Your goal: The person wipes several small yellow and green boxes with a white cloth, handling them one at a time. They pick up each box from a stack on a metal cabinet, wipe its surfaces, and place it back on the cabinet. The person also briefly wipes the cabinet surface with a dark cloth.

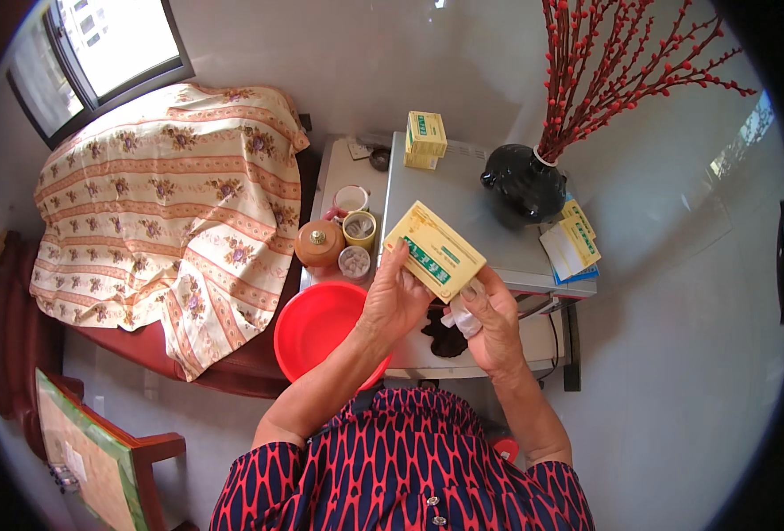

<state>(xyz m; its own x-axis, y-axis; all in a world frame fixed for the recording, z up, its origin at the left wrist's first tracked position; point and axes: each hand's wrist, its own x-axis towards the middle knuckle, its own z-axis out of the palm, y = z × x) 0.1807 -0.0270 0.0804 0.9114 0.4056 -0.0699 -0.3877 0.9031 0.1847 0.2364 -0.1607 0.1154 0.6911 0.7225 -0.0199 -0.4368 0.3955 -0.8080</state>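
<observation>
A yellow cardboard box (436, 248) with a green label is held up in front of me, tilted, between both hands. My left hand (397, 296) grips its lower left side, thumb on the front face. At the lower right corner my right hand (491, 323) pinches the box and also has a crumpled white cloth or tissue (464, 319) in its fingers. Below the hands a red plastic basin (308, 332) stands at the left, partly covered by my left forearm. Beyond the box lies a grey metal cabinet top (463, 181).
Yellow boxes (426, 133) are stacked at the back. A black vase (523, 184) with red-budded branches stands right, beside yellow and blue packets (573, 239). Cups (359, 228) and a brown lidded jar (318, 243) sit left. A floral cloth (170, 203) drapes over a red sofa.
</observation>
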